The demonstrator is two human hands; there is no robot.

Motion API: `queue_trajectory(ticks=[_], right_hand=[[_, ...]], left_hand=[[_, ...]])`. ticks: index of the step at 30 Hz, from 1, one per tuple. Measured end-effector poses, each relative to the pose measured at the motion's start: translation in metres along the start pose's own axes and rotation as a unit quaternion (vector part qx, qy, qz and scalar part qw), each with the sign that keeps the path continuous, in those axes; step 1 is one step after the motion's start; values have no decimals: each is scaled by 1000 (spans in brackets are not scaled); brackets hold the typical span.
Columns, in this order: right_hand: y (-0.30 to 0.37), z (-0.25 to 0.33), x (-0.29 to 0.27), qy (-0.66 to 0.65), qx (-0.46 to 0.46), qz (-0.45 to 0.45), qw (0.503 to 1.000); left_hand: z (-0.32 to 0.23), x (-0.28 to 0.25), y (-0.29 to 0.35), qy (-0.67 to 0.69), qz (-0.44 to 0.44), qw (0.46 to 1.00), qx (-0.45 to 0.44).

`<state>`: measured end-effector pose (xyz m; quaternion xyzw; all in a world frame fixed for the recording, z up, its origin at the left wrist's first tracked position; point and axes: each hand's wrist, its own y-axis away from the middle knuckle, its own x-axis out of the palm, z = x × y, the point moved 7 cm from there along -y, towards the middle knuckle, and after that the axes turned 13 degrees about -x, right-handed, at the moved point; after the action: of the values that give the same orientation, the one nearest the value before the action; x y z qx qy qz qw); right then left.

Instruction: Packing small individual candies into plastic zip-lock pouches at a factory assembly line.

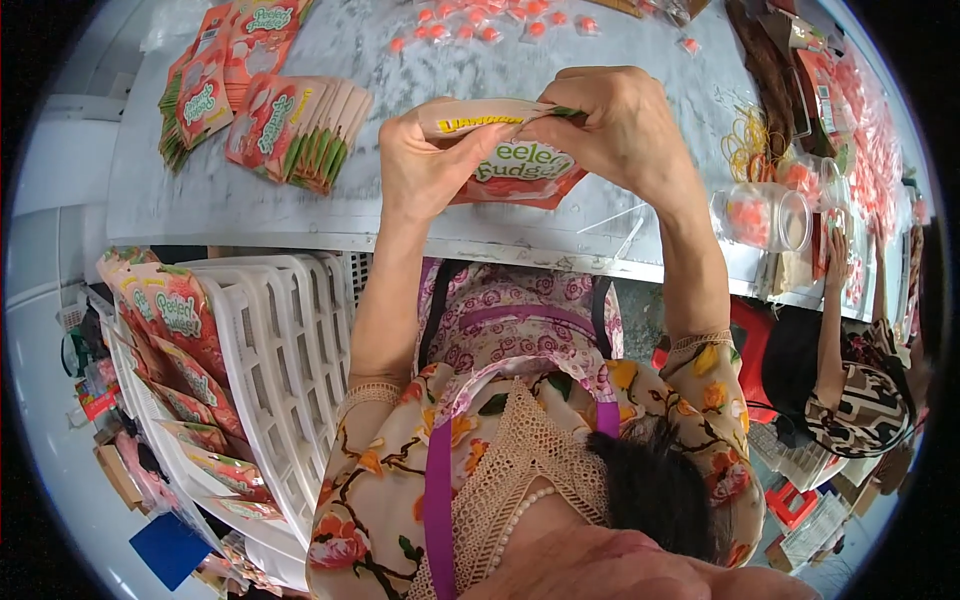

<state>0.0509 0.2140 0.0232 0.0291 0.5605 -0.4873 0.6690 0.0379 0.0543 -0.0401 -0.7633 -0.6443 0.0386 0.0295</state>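
Near the front edge of the pale table (340, 215), both my hands grip the top of a red and beige candy pouch (530, 165). My left hand (412, 160) pinches its left upper corner, thumb on the near face. On the other corner, my right hand (618, 125) is closed with its fingers curled over the edge. The pouch's top strip bends toward me, and its red lower part hangs just above or on the tabletop; which of the two I cannot tell. Whether anything is inside the pouch is hidden.
Fanned stacks of flat pouches (290, 130) lie at the left. Wrapped red candies (490, 20) are scattered at the back. To the right are yellow rubber bands (750, 145) and a clear jar (765, 215) of candies. A white crate (268, 300) holds filled-looking pouches; a co-worker's arm (833, 310) is at far right.
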Motion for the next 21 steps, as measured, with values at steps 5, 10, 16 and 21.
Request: queue_trajectory(ticks=[5, 10, 16, 21], right_hand=[[-11, 13, 0, 38, -47, 9, 998], [-20, 16, 4, -108, 0, 80, 991], [-25, 46, 2, -37, -75, 66, 994], [-47, 86, 12, -55, -172, 55, 982]], left_hand=[[-7, -8, -1, -11, -6, 1000, 20], [-35, -40, 21, -118, -48, 986, 105], [-45, -51, 38, -166, -97, 974, 119], [-67, -80, 70, -95, -122, 984, 87]])
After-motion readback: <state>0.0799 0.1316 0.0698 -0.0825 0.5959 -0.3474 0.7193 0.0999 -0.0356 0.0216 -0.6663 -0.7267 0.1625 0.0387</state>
